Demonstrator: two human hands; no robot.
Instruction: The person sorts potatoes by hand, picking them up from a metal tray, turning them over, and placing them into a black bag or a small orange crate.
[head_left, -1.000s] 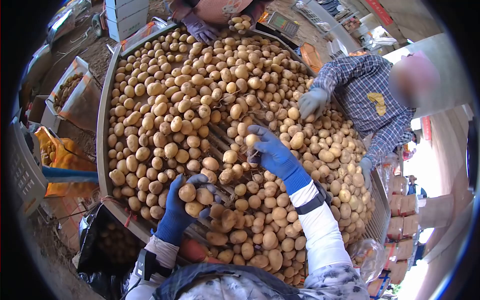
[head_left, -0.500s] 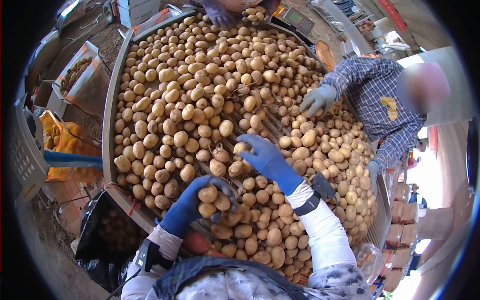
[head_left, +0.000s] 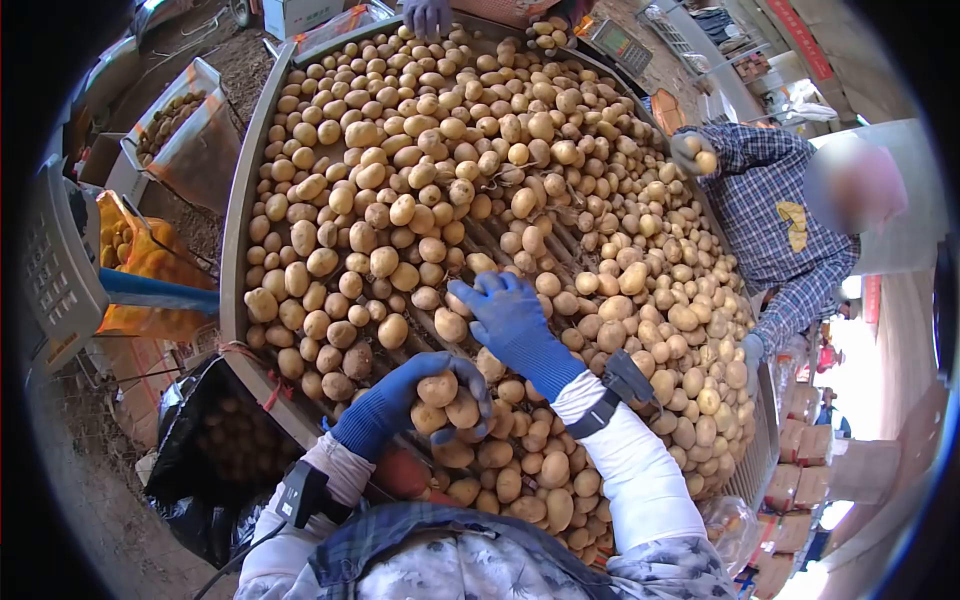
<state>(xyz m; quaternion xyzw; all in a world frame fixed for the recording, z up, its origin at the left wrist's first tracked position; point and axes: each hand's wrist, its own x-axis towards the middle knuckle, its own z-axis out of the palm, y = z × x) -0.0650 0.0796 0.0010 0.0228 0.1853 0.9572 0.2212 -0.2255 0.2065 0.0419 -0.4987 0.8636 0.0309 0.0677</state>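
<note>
My left hand (head_left: 393, 400), in a blue glove, is cupped with its palm up around three potatoes (head_left: 438, 389) near the front of the pile. To its right and a little farther out, my right hand (head_left: 515, 328), also gloved in blue, reaches over the heap with its fingers apart. Its fingertips are just above a potato (head_left: 450, 323) lying on the slats. Loose potatoes (head_left: 370, 177) of mixed sizes surround both hands, and bare slats (head_left: 487, 240) show between some of them.
A co-worker's gloved hand (head_left: 692, 153) holds potatoes at the right edge. Another gloved hand (head_left: 428, 17) is at the far edge. The table's raised rim (head_left: 238, 215) runs along the left. Beside it stand a black bag (head_left: 180, 440), an orange mesh bag (head_left: 160, 265) and a grey crate (head_left: 60, 290).
My right hand has drawn closer to my left, away from a potato at its fingertips. My left hand keeps its potatoes. The co-worker's hand has lifted from the pile, now holding potatoes.
</note>
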